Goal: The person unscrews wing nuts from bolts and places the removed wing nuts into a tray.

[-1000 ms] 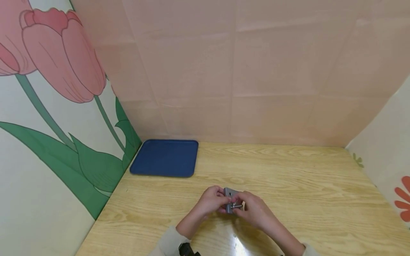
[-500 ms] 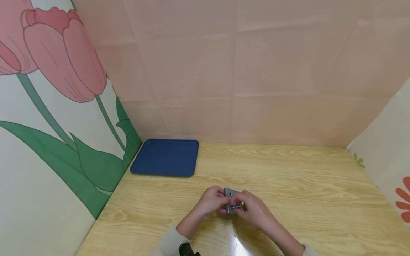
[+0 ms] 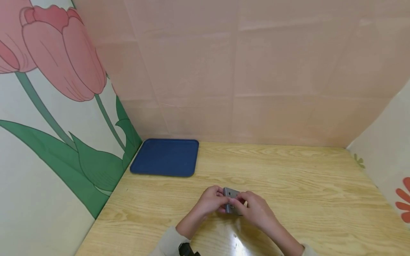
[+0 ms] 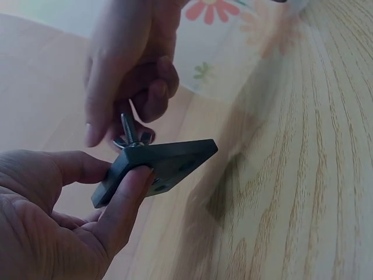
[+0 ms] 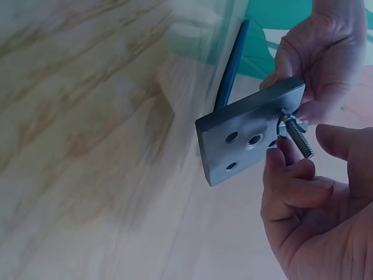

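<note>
Close over the table, my left hand (image 3: 209,202) grips a grey metal plate (image 5: 218,149) by one end, between thumb and fingers. Several round holes go through the plate, which is tilted. From its face near the held end sticks a threaded bolt (image 5: 299,140), with a wing nut (image 4: 145,137) low on the thread against the plate. My right hand (image 3: 256,209) has its curled fingers at the wing nut, while its thumb stands a little apart on the bolt's other side in the right wrist view. In the head view the right hand hides the bolt.
A blue tray (image 3: 164,158) lies at the back left of the wooden table (image 3: 288,177). Behind it rises a pinkish-beige covering (image 3: 230,71), with a tulip-printed panel (image 3: 64,53) on the left side. A flower-printed panel (image 3: 384,142) stands on the right.
The right thumb has shifted up and left across the bolt, which was visible between the right fingers before. My left hand and the plate have barely moved.
</note>
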`<state>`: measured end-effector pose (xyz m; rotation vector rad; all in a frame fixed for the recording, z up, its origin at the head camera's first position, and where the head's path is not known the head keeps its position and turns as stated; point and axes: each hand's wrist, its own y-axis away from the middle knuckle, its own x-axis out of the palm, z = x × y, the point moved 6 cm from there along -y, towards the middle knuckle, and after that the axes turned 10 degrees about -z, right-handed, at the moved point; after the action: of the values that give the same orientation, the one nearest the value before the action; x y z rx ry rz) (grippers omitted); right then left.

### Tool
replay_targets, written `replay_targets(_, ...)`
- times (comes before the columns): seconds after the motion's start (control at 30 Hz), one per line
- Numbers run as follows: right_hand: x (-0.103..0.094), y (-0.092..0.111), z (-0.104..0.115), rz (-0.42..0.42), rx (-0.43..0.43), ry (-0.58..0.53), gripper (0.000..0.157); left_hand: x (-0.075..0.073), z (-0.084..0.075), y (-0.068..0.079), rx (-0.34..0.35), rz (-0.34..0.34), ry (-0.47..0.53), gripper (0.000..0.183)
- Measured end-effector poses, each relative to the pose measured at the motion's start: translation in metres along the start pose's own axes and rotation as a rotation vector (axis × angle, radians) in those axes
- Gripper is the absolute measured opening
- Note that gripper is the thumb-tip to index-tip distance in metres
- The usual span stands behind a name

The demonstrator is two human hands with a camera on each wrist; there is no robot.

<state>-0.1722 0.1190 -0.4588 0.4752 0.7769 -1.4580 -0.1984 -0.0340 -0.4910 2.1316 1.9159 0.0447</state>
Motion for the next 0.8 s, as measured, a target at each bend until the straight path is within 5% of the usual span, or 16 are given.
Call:
replay_targets(0.3, 0.0037, 0.0001, -0.0041, 0.054, 0.004, 0.073, 0.03, 0.001, -0.0004, 0.0002, -0.003, 0.0, -0.002, 0.019)
replay_targets(0.63, 0.003, 0.002, -0.0016, 0.084, -0.06, 0.024, 0.013, 0.0008, -0.0012, 0.0008, 0.006, -0.018, -0.002, 0.021)
replay_targets(0.8, 0.0013, 0.0034, 0.0004, 0.089, -0.089, 0.005, 0.019, 0.0013, -0.0016, 0.0005, 0.002, -0.011, -0.028, 0.019)
